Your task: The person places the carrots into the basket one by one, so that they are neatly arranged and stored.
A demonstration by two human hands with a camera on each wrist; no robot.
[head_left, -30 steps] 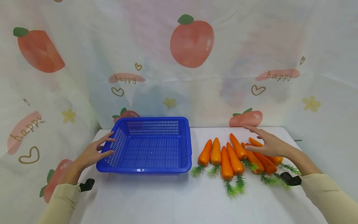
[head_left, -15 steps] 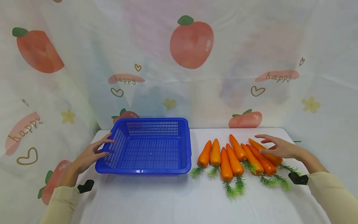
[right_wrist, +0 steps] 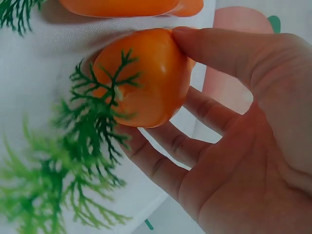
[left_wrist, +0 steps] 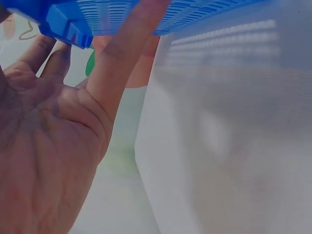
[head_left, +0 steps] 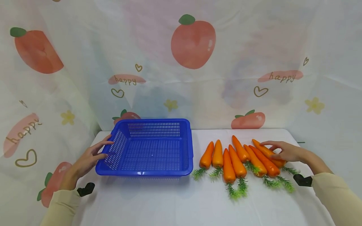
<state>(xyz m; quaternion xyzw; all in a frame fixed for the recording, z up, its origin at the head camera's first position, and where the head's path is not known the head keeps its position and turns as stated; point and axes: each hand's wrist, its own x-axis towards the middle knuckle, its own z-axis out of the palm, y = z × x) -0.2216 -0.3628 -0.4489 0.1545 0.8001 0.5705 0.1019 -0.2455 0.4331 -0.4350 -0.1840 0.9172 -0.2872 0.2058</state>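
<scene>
A blue plastic basket [head_left: 152,153] with slotted walls stands on the left of the white table. My left hand [head_left: 90,158] is at its left rim, thumb and fingers stretched out over the edge. In the left wrist view the straight thumb [left_wrist: 114,63] overlaps the basket's slotted side [left_wrist: 190,14]. At the right end of a row of orange carrots, my right hand [head_left: 288,153] has its thumb and fingers around the outermost carrot [head_left: 261,147]. Up close, the right thumb touches this carrot's [right_wrist: 146,78] thick end, with the fingers on its other side and green fronds [right_wrist: 87,126] hanging from it.
Several more carrots [head_left: 229,166] with leafy green tops lie side by side right of the basket, tips pointing away. White cloth [head_left: 175,204] covers the table. A fruit-printed curtain [head_left: 212,94] rises directly behind and along both sides.
My right hand first drew right, then came down from above the carrots onto the outermost one. My left hand slid slightly left and down at the basket's rim.
</scene>
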